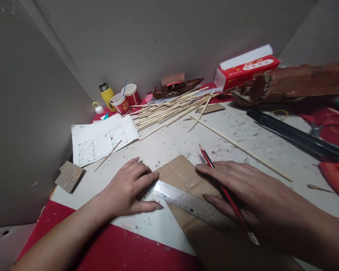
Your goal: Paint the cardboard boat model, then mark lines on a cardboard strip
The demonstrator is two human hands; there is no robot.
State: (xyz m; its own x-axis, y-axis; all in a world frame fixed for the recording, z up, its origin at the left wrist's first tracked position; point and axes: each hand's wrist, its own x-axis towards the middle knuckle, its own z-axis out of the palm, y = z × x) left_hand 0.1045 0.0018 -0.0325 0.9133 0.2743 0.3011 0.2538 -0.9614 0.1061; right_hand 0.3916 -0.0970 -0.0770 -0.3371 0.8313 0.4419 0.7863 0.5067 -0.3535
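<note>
My left hand [130,188] rests at the near-left end of a clear ruler [183,201], its index fingertip on that end and its thumb stretched out beside it. The ruler lies slantwise over a brown cardboard sheet [180,169], and its far part runs under my right hand [237,188]. That hand holds a red and black pencil [231,198] between its fingers, sharpened tip pointing away from me. Its fingertips are close over the cardboard. Faint lines and clear strips, perhaps tape, show on the cardboard.
Behind lie many thin wooden sticks [169,113], with one long stick [243,148] apart. Left are a drawn paper [101,139] and a wood block [69,177]. Paper cups [130,94], a yellow bottle [106,96], model boats [173,86], a red box [245,69] and red-handled tool [336,178] surround the work.
</note>
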